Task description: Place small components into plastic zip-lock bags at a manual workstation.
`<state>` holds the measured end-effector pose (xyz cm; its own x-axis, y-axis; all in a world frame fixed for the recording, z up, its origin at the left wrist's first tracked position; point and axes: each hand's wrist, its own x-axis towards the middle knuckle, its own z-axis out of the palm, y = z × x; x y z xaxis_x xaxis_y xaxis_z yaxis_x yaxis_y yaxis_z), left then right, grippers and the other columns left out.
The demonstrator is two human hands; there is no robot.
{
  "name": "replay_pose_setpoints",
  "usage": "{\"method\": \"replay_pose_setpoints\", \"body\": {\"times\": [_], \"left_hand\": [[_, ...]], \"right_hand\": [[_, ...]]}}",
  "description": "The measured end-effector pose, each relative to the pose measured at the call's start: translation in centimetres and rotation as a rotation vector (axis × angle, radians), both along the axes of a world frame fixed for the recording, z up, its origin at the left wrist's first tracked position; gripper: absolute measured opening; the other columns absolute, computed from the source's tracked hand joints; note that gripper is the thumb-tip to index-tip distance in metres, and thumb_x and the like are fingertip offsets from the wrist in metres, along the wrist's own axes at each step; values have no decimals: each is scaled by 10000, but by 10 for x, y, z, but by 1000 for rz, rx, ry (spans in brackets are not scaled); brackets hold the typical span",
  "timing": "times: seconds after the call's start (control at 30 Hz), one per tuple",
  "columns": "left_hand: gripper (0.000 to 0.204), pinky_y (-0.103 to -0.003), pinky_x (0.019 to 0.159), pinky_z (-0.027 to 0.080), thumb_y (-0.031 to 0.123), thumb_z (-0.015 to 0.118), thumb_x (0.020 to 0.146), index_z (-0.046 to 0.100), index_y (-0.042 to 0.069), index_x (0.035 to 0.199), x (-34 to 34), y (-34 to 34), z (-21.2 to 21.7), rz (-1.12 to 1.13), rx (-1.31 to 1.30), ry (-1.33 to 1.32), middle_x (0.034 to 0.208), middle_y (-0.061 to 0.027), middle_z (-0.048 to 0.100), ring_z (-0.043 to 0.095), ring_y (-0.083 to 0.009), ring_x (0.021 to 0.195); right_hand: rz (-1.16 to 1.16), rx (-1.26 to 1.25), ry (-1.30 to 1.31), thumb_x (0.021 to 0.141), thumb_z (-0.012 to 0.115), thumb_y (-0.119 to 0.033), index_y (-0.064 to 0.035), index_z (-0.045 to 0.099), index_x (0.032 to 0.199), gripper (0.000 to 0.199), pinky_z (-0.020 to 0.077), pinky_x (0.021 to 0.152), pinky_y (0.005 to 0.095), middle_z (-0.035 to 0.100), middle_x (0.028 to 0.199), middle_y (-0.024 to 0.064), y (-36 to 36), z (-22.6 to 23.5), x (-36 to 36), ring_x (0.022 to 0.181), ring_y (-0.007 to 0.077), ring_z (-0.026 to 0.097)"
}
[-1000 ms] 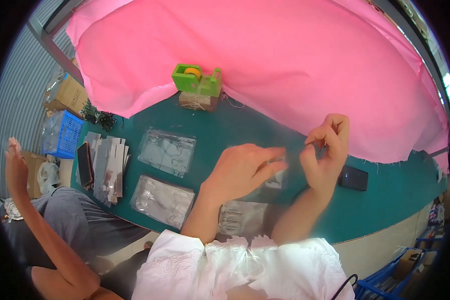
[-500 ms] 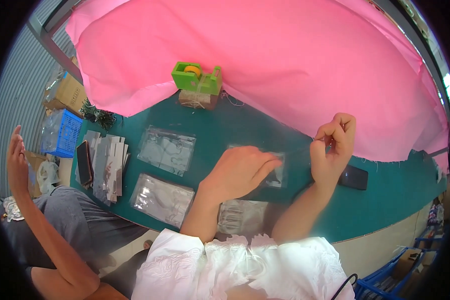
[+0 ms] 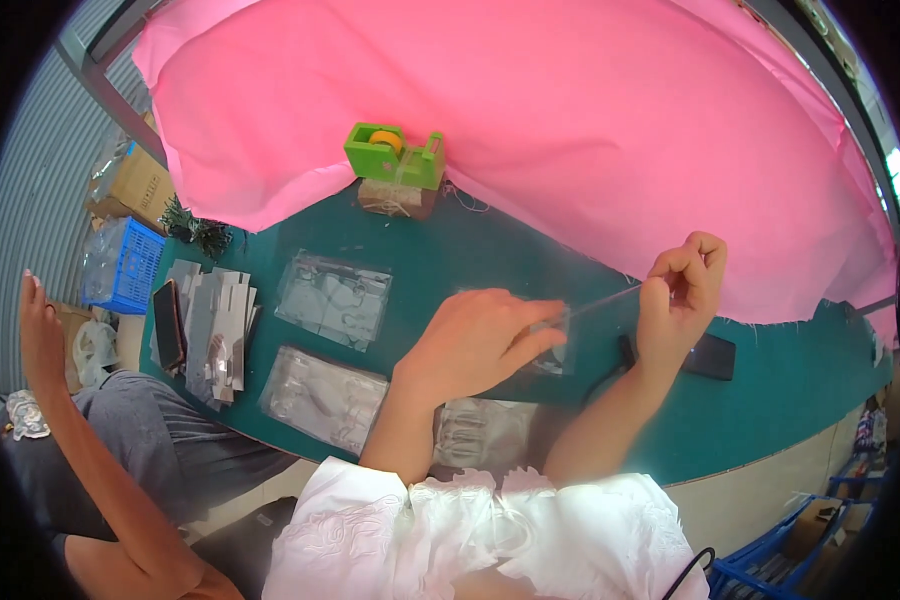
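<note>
"Holding what, the bare right hand [image 3: 682, 288]?"

"One thin, clear, plastic-looking strip [image 3: 610, 298], at three o'clock, end pinched between fingertips, apparently to keep it taut."

"And the bare left hand [image 3: 478, 340]?"

"Laid over one clear, flat plastic packet [image 3: 556, 364], at the strip's eight o'clock, probably steadying it; whether it grips, I cannot tell."

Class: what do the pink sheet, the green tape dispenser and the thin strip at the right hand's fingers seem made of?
Pink sheet: likely matte woven fabric, by its soft folds and frayed edge.
Green tape dispenser: probably smooth moulded plastic, given its even colour.
Thin strip: perhaps clear film, looking translucent but too fine to confirm.
</note>
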<state>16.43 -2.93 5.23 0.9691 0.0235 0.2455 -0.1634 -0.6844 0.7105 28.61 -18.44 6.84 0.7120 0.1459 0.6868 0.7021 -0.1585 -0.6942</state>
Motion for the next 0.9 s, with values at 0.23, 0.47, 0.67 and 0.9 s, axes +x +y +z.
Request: {"method": "replay_pose_setpoints", "body": {"times": [0.23, 0.47, 0.67, 0.9], "left_hand": [[299, -388, 640, 464, 264, 632, 859, 677, 84, 1093, -14, 5, 1, 14, 128, -11, 716, -79, 638, 593, -271, 705], [261, -400, 663, 464, 241, 596, 878, 688, 82, 1063, -5, 7, 1, 11, -27, 75, 739, -102, 648, 591, -296, 739], [296, -383, 666, 465, 268, 650, 839, 688, 77, 1062, -5, 8, -11, -14, 132, 0, 751, -75, 662, 600, -269, 733], [243, -400, 692, 470, 221, 589, 874, 696, 77, 1038, -20, 15, 15, 35, 18, 121, 787, -107, 666, 596, -301, 771]], "right_hand": [[44, 50, 8, 634, 431, 70, -23, 462, 657, 101, 300, 597, 212, 331, 881, 25, 4, 4, -3, 699, 93, 339], [3, 36, 45, 638, 437, 67, -22, 467, 657, 96, 300, 585, 210, 331, 890, 21, -9, -6, 8, 698, 88, 339], [35, 32, 67, 649, 436, 70, -22, 477, 664, 102, 300, 581, 212, 331, 894, 22, -6, -2, 6, 700, 87, 340], [26, 69, 92, 655, 439, 61, -24, 476, 661, 93, 302, 586, 217, 333, 884, 21, -5, 0, 4, 710, 89, 339]]}}
